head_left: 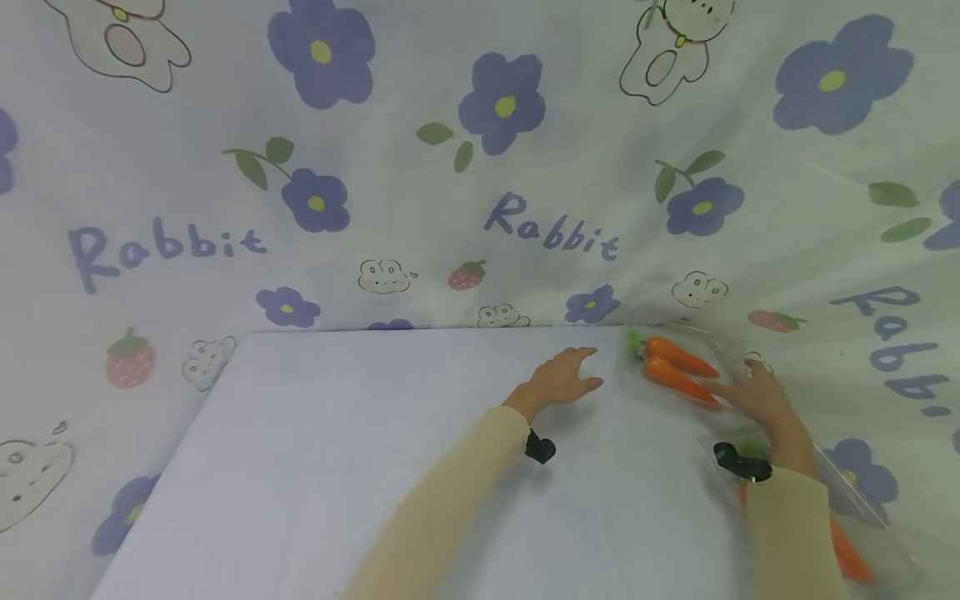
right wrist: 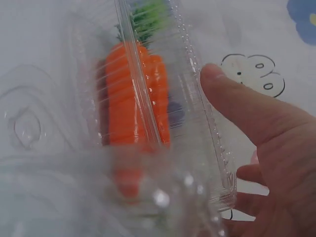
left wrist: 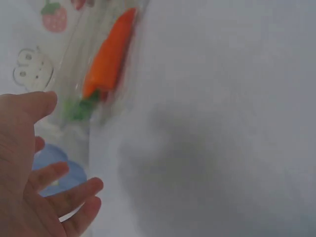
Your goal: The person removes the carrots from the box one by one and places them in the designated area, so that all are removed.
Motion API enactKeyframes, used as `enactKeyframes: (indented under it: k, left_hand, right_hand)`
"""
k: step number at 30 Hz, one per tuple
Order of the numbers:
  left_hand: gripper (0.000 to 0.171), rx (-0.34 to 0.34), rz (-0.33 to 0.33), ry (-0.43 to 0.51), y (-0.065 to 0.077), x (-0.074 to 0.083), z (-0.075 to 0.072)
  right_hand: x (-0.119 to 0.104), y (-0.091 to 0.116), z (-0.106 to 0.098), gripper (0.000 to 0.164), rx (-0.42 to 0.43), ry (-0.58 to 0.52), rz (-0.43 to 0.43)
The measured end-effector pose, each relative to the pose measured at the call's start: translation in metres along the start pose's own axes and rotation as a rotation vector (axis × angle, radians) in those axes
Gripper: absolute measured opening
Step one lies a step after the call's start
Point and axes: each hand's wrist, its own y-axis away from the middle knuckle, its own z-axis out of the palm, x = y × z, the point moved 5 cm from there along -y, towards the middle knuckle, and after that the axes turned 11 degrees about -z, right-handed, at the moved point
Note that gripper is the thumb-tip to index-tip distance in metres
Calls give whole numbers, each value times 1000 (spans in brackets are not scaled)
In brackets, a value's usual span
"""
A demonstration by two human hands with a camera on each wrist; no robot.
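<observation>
Two orange carrots (head_left: 678, 382) with green tops lie inside a clear plastic box (right wrist: 185, 74) at the table's far right corner. My right hand (head_left: 761, 396) is at the right side of this box. In the right wrist view, its thumb (right wrist: 237, 98) points along the ridged plastic edge, with the other fingers spread low beside the same edge. My left hand (head_left: 558, 382) hovers over the table to the left of the box, fingers apart and nothing in them; its shadow falls on the white surface in the left wrist view.
A second clear box (head_left: 873, 521) with carrots (head_left: 851, 554) lies nearer, partly hidden under my right forearm. The white table (head_left: 337, 467) meets a cloth (head_left: 420, 183) printed with flowers and rabbits at its back and sides.
</observation>
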Motion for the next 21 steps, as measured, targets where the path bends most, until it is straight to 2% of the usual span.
enactKeyframes:
  k: [6, 9, 12, 16, 21]
  left_hand:
    - [74, -33, 34, 116, -14, 23, 18]
    - [79, -30, 55, 186, -19, 28, 22]
    - [81, 6, 86, 249, -23, 32, 21]
    - [77, 58, 82, 315, -27, 32, 18]
    - [68, 119, 40, 364, -31, 20, 19]
  right_hand:
    - [2, -8, 8, 123, -32, -12, -3]
    - [-1, -10, 13, 123, -45, -58, -4]
    - [-7, -12, 15, 119, -36, -61, -38]
    - [-15, -14, 18, 110, -14, -41, -57]
    - [-21, -16, 25, 104, 10, -43, -10]
